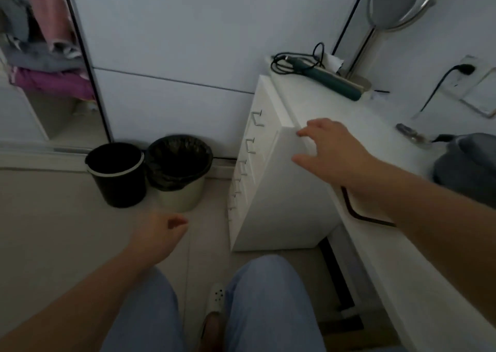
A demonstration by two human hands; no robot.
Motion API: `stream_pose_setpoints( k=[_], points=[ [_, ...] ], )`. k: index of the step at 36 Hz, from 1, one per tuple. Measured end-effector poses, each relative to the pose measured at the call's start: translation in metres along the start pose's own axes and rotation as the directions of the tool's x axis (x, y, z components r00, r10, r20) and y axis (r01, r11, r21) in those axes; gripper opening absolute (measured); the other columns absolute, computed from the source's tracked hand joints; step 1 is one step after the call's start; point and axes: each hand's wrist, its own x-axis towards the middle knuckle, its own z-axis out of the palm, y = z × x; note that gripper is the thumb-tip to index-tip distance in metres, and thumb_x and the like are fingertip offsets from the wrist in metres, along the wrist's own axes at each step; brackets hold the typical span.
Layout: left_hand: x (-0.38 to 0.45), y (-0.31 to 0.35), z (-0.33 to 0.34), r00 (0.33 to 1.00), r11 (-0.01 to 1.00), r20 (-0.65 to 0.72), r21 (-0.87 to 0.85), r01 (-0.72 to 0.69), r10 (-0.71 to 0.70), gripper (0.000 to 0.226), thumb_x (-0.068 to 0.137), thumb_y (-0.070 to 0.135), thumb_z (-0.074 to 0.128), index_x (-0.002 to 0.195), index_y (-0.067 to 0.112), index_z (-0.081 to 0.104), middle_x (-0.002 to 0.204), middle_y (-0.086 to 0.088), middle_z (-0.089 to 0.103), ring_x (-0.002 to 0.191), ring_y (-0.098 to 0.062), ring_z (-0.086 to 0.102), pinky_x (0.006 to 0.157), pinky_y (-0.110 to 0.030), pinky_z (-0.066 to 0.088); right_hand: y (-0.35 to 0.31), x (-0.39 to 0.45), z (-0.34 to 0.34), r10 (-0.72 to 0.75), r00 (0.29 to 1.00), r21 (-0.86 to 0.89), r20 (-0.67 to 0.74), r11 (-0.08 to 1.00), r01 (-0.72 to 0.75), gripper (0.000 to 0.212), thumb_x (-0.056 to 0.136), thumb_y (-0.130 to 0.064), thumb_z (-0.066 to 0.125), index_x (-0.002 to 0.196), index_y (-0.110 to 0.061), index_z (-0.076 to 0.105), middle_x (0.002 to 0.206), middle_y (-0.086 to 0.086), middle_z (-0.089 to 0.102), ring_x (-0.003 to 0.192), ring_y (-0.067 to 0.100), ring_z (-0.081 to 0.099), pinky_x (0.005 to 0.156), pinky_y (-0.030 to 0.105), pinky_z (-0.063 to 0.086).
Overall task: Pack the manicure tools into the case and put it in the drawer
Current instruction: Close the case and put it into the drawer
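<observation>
A white drawer unit point(271, 190) stands at the left end of the white desk point(335, 115), its several drawers all closed, each with a small metal handle point(256, 118). My right hand point(330, 150) hovers over the unit's top corner with fingers spread, holding nothing. My left hand point(158, 233) hangs low above the floor, fingers loosely curled and empty. A metal tool point(410, 134) lies on the desk beside a grey pouch point(467, 163) at the right edge. No manicure case can be made out.
Two bins, one black point(118, 174) and one lined with a black bag point(179, 172), stand on the floor left of the drawers. A green hair iron with cord point(330, 80) and a round mirror point(400, 2) sit at the desk's back. My knees point(265, 298) fill the foreground.
</observation>
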Motion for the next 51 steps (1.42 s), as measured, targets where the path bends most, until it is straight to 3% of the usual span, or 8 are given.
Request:
stream_pose_setpoints(
  k=[6, 13, 17, 24, 29, 35, 44, 51],
  points=[
    [0.053, -0.042, 0.028, 0.953, 0.978, 0.242, -0.059, 0.202, -0.182, 0.018, 0.082, 0.022, 0.064, 0.097, 0.014, 0.067, 0.088, -0.001, 0.063, 0.080, -0.012, 0.055, 0.071, -0.021, 0.035, 0.013, 0.079, 0.023, 0.042, 0.974, -0.096, 0.221, 0.995, -0.021, 0.075, 0.081, -0.051, 0.057, 0.144, -0.026, 0.023, 0.156, 0.003, 0.009, 0.142, 0.022, 0.007, 0.113, 0.035, 0.010],
    [0.086, -0.049, 0.046, 0.834, 0.947, 0.492, -0.057, 0.316, -0.249, 0.019, 0.080, 0.029, 0.064, 0.098, 0.022, 0.066, 0.091, 0.004, 0.061, 0.087, -0.011, 0.056, 0.076, -0.020, 0.038, 0.017, 0.078, 0.040, -0.017, 0.992, 0.013, 0.127, 1.000, 0.016, 0.079, 0.070, -0.038, 0.068, 0.137, -0.009, 0.038, 0.150, 0.016, 0.023, 0.137, 0.030, 0.018, 0.109, 0.037, 0.012],
    [0.097, -0.033, 0.023, 0.783, 0.892, 0.489, -0.019, 0.451, -0.385, 0.020, 0.082, 0.024, 0.062, 0.100, 0.017, 0.066, 0.093, -0.003, 0.064, 0.085, -0.017, 0.059, 0.076, -0.023, 0.040, 0.013, 0.078, 0.036, -0.061, 0.994, -0.049, 0.091, 0.997, 0.066, 0.074, 0.071, -0.020, 0.076, 0.130, 0.005, 0.041, 0.141, 0.032, 0.031, 0.131, 0.045, 0.027, 0.106, 0.059, 0.026],
    [0.093, -0.010, -0.059, 0.642, 0.764, 0.490, 0.081, 0.640, -0.589, 0.016, 0.082, 0.016, 0.060, 0.094, 0.011, 0.068, 0.098, -0.012, 0.068, 0.082, -0.025, 0.063, 0.070, -0.026, 0.045, 0.006, 0.080, 0.021, 0.035, 0.987, 0.059, 0.154, 0.997, -0.045, 0.058, 0.080, -0.034, 0.049, 0.130, -0.006, 0.039, 0.142, 0.026, 0.034, 0.134, 0.037, 0.026, 0.107, 0.053, 0.025],
    [0.098, 0.028, -0.143, 0.576, 0.715, 0.476, 0.183, 0.674, -0.665, 0.014, 0.080, 0.023, 0.062, 0.091, 0.015, 0.067, 0.094, -0.010, 0.068, 0.085, -0.028, 0.064, 0.065, -0.028, 0.042, 0.002, 0.092, -0.002, 0.099, 0.965, 0.138, 0.244, 0.981, -0.136, 0.055, 0.073, -0.012, 0.066, 0.124, -0.001, 0.048, 0.139, 0.028, 0.038, 0.131, 0.042, 0.031, 0.105, 0.052, 0.023],
    [0.131, 0.091, -0.242, 0.631, 0.720, 0.373, 0.181, 0.670, -0.680, 0.008, 0.080, 0.017, 0.066, 0.086, 0.013, 0.067, 0.082, -0.011, 0.067, 0.075, -0.028, 0.063, 0.070, -0.032, 0.048, -0.007, 0.104, -0.031, 0.205, 0.895, 0.276, 0.397, 0.903, -0.330, 0.050, 0.068, 0.005, 0.073, 0.115, 0.008, 0.057, 0.137, 0.031, 0.039, 0.129, 0.047, 0.034, 0.104, 0.059, 0.031],
    [0.203, 0.143, -0.290, 0.752, 0.808, 0.311, 0.119, 0.577, -0.582, 0.009, 0.083, 0.009, 0.061, 0.088, 0.004, 0.066, 0.068, -0.002, 0.063, 0.063, -0.017, 0.058, 0.065, -0.028, 0.045, -0.021, 0.104, -0.050, 0.296, 0.798, 0.271, 0.524, 0.831, -0.486, 0.039, 0.081, -0.007, 0.065, 0.119, -0.001, 0.057, 0.132, 0.017, 0.049, 0.126, 0.032, 0.043, 0.112, 0.031, 0.020],
    [0.264, 0.136, -0.298, 0.687, 0.870, 0.542, 0.383, 0.311, -0.485, 0.011, 0.080, 0.023, 0.064, 0.089, 0.017, 0.065, 0.085, -0.004, 0.065, 0.080, -0.023, 0.062, 0.081, -0.035, 0.047, -0.044, 0.095, -0.061, 0.602, 0.591, 0.186, 0.537, 0.599, -0.779, 0.024, 0.080, -0.003, 0.061, 0.104, -0.001, 0.066, 0.115, 0.018, 0.059, 0.110, 0.036, 0.051, 0.092, 0.035, 0.040]
  ],
)
